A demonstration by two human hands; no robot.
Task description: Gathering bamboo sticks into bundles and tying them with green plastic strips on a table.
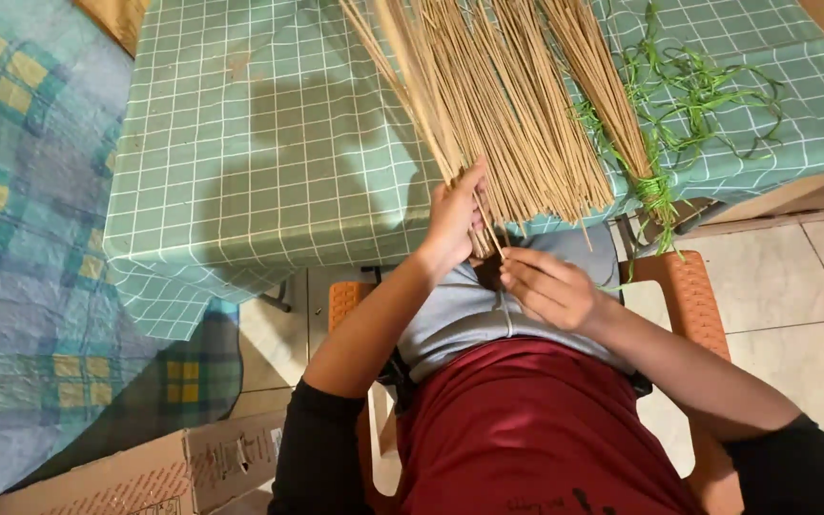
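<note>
Gripping loose thin tan broom sticks (pixel 498 105) with left hand (pixel 452 221); right hand (pixel 547 286) pinching one stick. Far right, one stick bundle tied with green string (pixel 622 105) lying finished; the loose ones waiting.

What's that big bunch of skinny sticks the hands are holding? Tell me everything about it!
The loose bunch of thin sticks is pale tan, like dried straw or palm ribs. The sticks are long, stiff and very slim, and fan out across the green checked tablecloth, with their near ends hanging past the table edge. The left hand grips them near those ends, while the right hand pinches a single stick. Beside them lies a smaller bundle tied with green string.
</note>
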